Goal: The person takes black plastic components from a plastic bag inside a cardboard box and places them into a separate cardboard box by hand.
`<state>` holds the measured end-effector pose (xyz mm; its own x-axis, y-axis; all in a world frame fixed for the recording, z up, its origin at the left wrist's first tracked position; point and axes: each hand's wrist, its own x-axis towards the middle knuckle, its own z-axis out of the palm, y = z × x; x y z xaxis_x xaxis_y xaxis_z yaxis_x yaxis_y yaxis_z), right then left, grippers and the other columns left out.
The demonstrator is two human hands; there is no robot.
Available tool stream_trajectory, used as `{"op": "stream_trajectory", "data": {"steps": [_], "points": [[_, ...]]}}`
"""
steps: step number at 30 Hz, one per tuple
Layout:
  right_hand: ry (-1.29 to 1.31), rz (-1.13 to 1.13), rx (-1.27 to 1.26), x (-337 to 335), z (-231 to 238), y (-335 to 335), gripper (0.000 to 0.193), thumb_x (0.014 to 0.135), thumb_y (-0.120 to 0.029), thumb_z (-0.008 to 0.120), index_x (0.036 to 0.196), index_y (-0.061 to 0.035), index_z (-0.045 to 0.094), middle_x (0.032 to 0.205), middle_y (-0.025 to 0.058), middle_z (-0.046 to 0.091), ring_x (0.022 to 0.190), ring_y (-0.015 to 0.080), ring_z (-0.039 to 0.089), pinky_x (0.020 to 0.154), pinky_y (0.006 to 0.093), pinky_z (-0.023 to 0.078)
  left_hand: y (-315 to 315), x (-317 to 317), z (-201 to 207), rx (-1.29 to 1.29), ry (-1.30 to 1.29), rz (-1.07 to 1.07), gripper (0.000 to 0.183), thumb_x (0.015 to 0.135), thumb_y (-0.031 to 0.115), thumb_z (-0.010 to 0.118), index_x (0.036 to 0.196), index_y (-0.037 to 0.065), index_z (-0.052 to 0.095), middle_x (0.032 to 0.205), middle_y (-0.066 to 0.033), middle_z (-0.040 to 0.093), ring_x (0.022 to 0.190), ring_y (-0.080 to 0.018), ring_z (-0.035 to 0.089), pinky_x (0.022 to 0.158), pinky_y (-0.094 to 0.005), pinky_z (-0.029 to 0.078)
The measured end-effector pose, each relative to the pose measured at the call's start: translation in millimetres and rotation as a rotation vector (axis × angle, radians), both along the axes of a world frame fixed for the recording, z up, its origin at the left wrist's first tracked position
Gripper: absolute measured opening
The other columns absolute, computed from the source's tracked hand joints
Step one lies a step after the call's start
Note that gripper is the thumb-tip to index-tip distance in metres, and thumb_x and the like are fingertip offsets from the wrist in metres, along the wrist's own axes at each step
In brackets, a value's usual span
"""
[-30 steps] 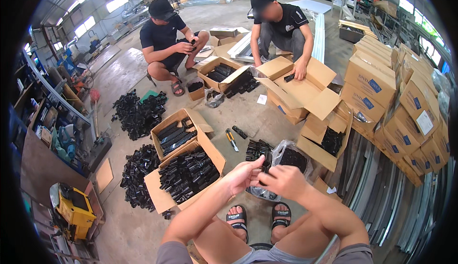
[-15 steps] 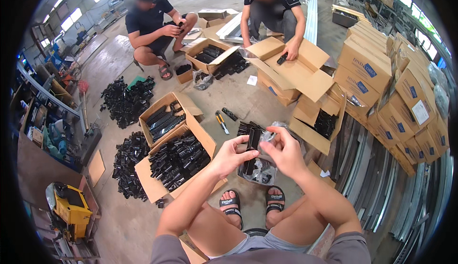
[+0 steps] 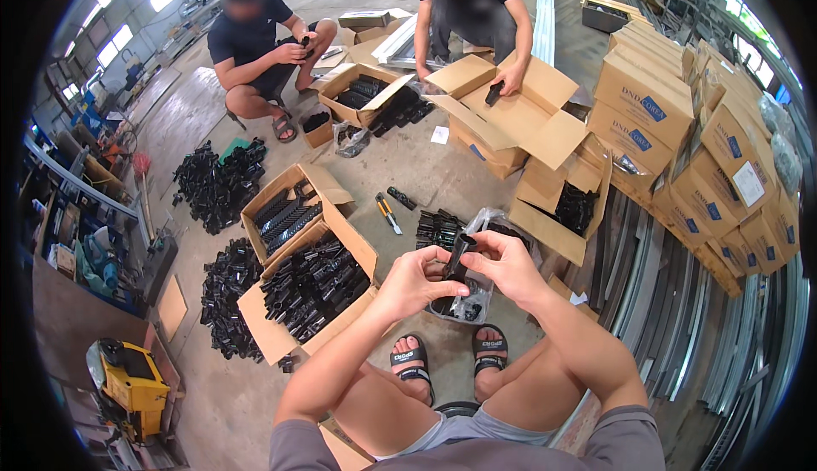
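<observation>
Between my two hands, above my feet, is a short black channel-shaped piece, held tilted. My left hand is closed round its lower part, thumb against the near side. At its upper end the thumb and fingers of my right hand are closed on it; any small part in the fingertips is hidden. Just below the hands sits a clear plastic bag with small dark parts, partly covered by them. Beyond the left hand several similar black pieces lie in a row on the floor.
To the left are an open carton of black pieces and loose heaps. A yellow utility knife lies ahead. Two people crouch opposite, one holding a black part, one over an open box. Stacked cartons and metal profiles stand right.
My right hand has closed in from beside the black piece onto its upper end. The piece has tilted to the right. Across from me, the person at the box still holds a black piece.
</observation>
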<state>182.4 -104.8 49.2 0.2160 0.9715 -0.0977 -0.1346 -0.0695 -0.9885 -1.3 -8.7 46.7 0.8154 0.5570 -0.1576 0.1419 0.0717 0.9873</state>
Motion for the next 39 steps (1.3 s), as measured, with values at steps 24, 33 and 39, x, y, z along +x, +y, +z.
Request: {"op": "stream_trajectory", "data": {"steps": [24,33,39], "points": [[0.022,-0.102,0.046,5.5,1.1,-0.7,0.035,0.089,-0.013,0.077,0.117,0.0048,0.066,0.097,0.0026,0.069,0.084,0.0062,0.061,0.077,0.0239,0.051,-0.9,-3.6,7.0,-0.088,0.064,-0.095,0.041,0.083,0.004,0.080,0.120,-0.008,0.065,0.111,-0.0106,0.072,0.100,-0.0109,0.065,0.089,-0.0285,0.055],[-0.096,0.106,-0.166,38.2,-6.1,13.4,0.045,0.094,-0.032,0.072,0.122,0.0020,0.066,0.106,0.0055,0.069,0.097,0.0109,0.062,0.086,0.0284,0.050,8.8,-9.8,-0.9,0.160,0.216,-0.045,0.034,0.082,0.001,0.076,0.113,-0.008,0.066,0.101,-0.0068,0.073,0.089,-0.0088,0.063,0.079,-0.0270,0.054],[-0.482,-0.017,-0.497,147.7,-131.7,20.5,0.038,0.094,-0.037,0.069,0.100,-0.0002,0.073,0.085,0.0103,0.071,0.079,0.0159,0.066,0.070,0.0323,0.051,32.8,-16.5,-16.9,0.631,0.493,0.050,0.036,0.076,0.011,0.078,0.109,0.000,0.068,0.085,-0.0186,0.071,0.077,-0.0275,0.070,0.074,-0.0347,0.054]]}}
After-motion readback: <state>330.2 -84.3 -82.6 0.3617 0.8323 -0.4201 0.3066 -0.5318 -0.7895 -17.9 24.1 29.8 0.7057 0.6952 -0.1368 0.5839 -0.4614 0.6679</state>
